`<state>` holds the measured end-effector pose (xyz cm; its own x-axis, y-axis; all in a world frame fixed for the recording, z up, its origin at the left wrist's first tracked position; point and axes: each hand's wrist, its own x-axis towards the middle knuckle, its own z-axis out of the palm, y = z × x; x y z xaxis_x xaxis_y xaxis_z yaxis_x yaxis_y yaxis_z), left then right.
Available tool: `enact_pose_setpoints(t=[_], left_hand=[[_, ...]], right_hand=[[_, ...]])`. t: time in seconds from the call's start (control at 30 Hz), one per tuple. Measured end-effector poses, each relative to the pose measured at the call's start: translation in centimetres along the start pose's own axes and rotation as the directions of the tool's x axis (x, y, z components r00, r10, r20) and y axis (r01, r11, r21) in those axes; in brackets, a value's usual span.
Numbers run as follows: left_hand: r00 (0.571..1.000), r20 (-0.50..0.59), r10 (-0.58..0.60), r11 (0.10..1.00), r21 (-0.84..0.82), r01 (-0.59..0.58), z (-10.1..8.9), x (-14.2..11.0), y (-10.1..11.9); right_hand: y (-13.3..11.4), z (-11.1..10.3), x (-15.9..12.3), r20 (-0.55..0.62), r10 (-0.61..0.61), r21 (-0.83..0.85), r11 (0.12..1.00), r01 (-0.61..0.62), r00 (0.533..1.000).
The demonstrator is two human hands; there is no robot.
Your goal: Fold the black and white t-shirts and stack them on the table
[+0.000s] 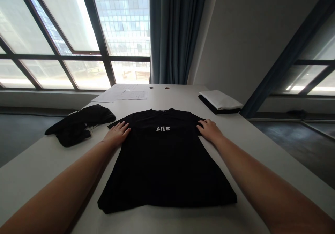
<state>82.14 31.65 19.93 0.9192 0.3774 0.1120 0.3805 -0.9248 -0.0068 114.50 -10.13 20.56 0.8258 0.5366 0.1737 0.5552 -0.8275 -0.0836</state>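
A black T-shirt (164, 164) with white lettering on the chest lies flat and spread out on the white table (39, 164), neck away from me. My left hand (117, 133) rests palm down on its left sleeve, fingers stretched flat. On the right shoulder of the shirt lies my right hand (209, 129), fingers slightly curled and pressing on the cloth. Neither hand holds anything.
A crumpled black garment (78, 124) lies at the table's left. Folded white cloth on folded black cloth (221, 101) sits at the back right. Paper sheets (123, 93) lie at the far edge, near two round holes. Windows and a grey curtain stand behind.
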Motion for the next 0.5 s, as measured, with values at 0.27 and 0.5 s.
enact_pose_setpoints(t=[0.27,0.5], left_hand=[[0.997,0.065,-0.027,0.999,0.032,0.025,0.7,2.0,-1.4],[0.997,0.072,-0.040,0.999,0.020,0.038,0.6,4.2,-1.6]], right_hand=[[1.8,1.7,3.1,0.094,0.064,0.024,0.998,-0.066,0.994],[2.6,2.8,6.5,0.119,0.043,0.027,0.999,-0.047,0.992]])
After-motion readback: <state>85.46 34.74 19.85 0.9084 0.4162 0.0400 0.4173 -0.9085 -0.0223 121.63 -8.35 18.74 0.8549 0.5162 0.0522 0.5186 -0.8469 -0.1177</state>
